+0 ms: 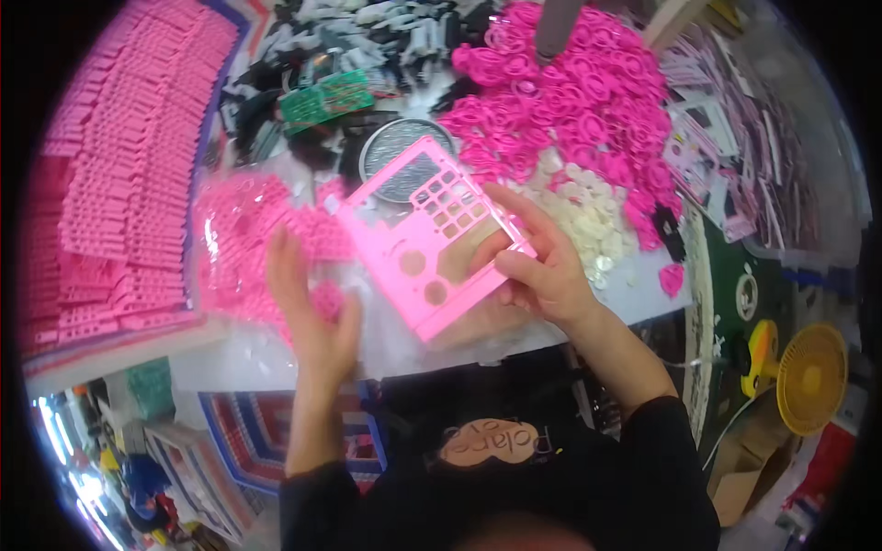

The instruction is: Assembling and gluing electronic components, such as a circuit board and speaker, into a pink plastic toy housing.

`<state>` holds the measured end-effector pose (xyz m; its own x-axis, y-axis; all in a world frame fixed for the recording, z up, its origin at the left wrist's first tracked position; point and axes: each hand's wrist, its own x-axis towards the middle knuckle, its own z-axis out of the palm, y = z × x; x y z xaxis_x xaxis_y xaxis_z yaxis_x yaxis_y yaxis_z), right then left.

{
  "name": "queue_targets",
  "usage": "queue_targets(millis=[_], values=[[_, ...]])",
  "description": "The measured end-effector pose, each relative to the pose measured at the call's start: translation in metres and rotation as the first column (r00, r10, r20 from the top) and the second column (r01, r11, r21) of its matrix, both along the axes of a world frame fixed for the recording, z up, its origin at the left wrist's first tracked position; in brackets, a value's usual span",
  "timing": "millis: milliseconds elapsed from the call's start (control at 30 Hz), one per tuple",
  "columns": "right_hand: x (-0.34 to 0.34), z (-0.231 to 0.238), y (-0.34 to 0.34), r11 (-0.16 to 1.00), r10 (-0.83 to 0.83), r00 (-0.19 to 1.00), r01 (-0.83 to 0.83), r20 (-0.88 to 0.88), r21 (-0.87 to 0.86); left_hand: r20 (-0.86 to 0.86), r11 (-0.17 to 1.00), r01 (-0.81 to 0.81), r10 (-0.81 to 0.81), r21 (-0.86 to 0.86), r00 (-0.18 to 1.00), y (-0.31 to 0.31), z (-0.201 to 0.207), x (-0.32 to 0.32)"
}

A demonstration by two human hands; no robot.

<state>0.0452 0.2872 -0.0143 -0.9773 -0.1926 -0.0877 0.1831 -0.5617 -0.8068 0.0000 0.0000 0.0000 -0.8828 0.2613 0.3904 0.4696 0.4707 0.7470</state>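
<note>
My right hand (549, 275) grips a pink plastic casing panel (390, 243) by its right edge, thumb on top and fingers beneath. The panel is tilted above the table and has a rectangular window, a grid of square holes and two round holes. My left hand (317, 335) is raised to the left of the panel, apart from it, fingers stretched and thumb spread, holding nothing. Close behind that hand lies a clear plastic bag (220, 243) with small pink parts.
Stacked pink panels (138, 174) fill a crate at left. Behind are grey and black parts (386, 23), a green circuit board (326, 101) and a round metal tin (365, 156). Pink rings (588, 83) and white buttons (593, 230) lie right. A yellow fan (813, 378) stands lower right.
</note>
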Motion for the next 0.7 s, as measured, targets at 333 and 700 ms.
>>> queue_targets(millis=[333,700], values=[[0.040,0.007,0.031,0.979,0.040,0.993,-0.016,-0.115,0.203,0.247,0.947,-0.136,0.063,0.290,0.967,0.043,-0.009,-0.002],[-0.009,0.040,0.140,0.115,-0.171,0.932,0.342,-0.320,0.933,0.695,0.888,0.335,-0.456,0.314,0.557,0.043,0.039,-0.003]])
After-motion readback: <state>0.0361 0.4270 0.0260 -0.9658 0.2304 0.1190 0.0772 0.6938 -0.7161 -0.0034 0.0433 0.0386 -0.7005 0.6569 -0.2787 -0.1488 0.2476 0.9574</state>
